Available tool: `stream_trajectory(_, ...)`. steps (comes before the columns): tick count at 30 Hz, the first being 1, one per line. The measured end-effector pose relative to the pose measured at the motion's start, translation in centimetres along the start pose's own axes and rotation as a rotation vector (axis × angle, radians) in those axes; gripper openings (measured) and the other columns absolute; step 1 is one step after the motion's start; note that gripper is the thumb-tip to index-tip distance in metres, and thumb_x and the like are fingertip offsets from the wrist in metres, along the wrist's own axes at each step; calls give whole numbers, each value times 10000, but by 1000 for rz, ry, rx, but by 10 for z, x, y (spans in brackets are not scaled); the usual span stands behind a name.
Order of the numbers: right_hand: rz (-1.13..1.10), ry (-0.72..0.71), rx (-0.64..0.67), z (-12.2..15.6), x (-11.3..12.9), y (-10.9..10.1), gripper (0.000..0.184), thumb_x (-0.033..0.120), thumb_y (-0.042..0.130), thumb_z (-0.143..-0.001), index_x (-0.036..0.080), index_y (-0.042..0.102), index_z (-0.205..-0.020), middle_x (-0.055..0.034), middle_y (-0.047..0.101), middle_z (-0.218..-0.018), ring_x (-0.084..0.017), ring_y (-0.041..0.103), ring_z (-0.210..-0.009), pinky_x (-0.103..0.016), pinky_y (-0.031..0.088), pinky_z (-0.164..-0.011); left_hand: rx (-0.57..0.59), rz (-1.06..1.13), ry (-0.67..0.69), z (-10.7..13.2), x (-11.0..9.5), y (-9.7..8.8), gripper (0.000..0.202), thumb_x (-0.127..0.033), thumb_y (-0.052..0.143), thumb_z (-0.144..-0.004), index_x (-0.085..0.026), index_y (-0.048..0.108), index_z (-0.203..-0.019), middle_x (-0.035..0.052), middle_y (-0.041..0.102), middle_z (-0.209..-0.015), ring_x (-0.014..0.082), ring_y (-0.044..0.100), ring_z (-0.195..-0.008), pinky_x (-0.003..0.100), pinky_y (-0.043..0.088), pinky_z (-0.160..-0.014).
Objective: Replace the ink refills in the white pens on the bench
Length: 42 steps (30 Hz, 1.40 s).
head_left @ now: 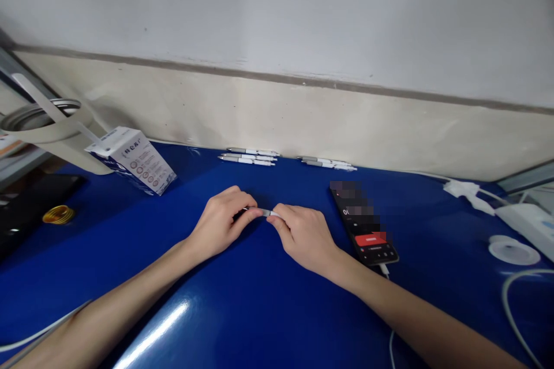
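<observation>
Between my two hands, a white and grey pen (266, 213) lies sideways just above the blue tabletop (259, 305). My left hand (225, 216) pinches its left end between thumb and fingers. On the other end, my right hand (303, 233) is closed with thumb and forefinger. Only a short middle stretch of the pen shows; the fingers cover the rest. Behind my hands, a left group of several similar pens (249, 159) rests near the wall. A second group of pens (328, 163) lies to the right of it.
A phone (363, 225) with a plugged-in cable lies right of my right hand. At the left stand a drink carton (136, 161) with a straw and a pale tumbler (73, 144). Gold rings (59, 214) lie by a black object. At the right are a power strip (528, 225) and a translucent lid (514, 249).
</observation>
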State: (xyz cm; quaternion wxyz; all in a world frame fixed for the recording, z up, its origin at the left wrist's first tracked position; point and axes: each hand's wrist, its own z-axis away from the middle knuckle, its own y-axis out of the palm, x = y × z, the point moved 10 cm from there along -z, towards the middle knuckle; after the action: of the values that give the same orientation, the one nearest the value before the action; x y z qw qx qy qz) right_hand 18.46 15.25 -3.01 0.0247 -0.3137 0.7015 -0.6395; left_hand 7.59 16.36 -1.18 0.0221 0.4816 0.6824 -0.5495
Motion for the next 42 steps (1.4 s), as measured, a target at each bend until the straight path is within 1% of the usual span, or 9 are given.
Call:
stream_trajectory(5, -32, 45, 90, -1, -3, 2, 290, 333, 383, -980, 209, 535, -767, 23, 620, -668, -109, 510, -570, -277, 184, -524, -24, -39, 55, 1, -4, -2, 176, -291, 526, -934, -165, 622, -858, 36, 651, -795, 166, 521, -759, 300, 424, -705)
stream_trajectory(11, 1, 61, 111, -6, -8, -13, 338, 353, 387, -968, 198, 567, -728, -18, 632, -654, -122, 502, -536, -287, 198, -507, -9, -71, -15, -2, 3, -1, 227, -376, 577, -889, -183, 599, -1007, 63, 644, -970, 215, 534, -929, 355, 455, -812)
stream_trajectory(15, 124, 132, 32, -15, -41, -49, 224, 271, 387, -939, 205, 598, -903, -37, 640, -695, -151, 514, -558, -284, 272, -516, -29, -277, -62, -5, 12, -3, 300, -370, 561, -886, -182, 568, -1120, 104, 600, -1126, 271, 509, -1074, 434, 427, -890)
stream_trajectory(18, 232, 92, -67, -22, -67, -76, 277, 134, 416, -849, 186, 622, -1028, -90, 665, -858, -215, 574, -781, -323, 376, -636, -93, -423, -114, -10, 25, -10, 310, -313, 485, -919, -186, 543, -1196, 129, 577, -1215, 305, 468, -1158, 458, 413, -888)
stream_trajectory(20, 275, 103, -95, -26, -88, -84, 354, 77, 418, -798, 163, 645, -1055, -116, 667, -923, -247, 567, -900, -359, 405, -738, -137, -495, -173, -15, 38, -15, 359, -298, 453, -926, -182, 504, -1262, 140, 542, -1290, 329, 434, -1200, 473, 412, -884)
stream_trajectory(23, 301, 124, -117, -30, -112, -87, 384, 46, 429, -755, 127, 675, -1039, -146, 657, -947, -260, 560, -918, -384, 409, -795, -144, -549, -196, -24, 51, -15, 412, -276, 421, -931, -196, 451, -1334, 129, 499, -1365, 328, 390, -1253, 479, 398, -906)
stream_trajectory(27, 312, 123, -132, -34, -127, -85, 362, 19, 442, -727, 121, 701, -958, -148, 653, -952, -251, 563, -928, -374, 407, -819, -158, -583, -215, -32, 59, -17, 382, -274, 410, -931, -210, 499, -1297, 122, 548, -1294, 328, 432, -1183, 467, 398, -878)
stream_trajectory(34, 321, 143, -146, -36, -138, -80, 270, 20, 488, -707, 150, 682, -844, -98, 643, -903, -203, 566, -851, -327, 411, -782, -177, -594, -220, -31, 56, -20, 266, -280, 430, -925, -198, 616, -1096, 123, 588, -1046, 312, 468, -1027, 445, 392, -809)
stream_trajectory(42, 319, 169, -211, -35, -132, -91, 144, 98, 508, -769, 158, 639, -774, -98, 625, -856, -231, 557, -858, -346, 407, -753, -164, -548, -197, -30, 59, -15, 215, -290, 437, -942, -212, 619, -1027, 106, 579, -1065, 295, 455, -1026, 426, 367, -783)
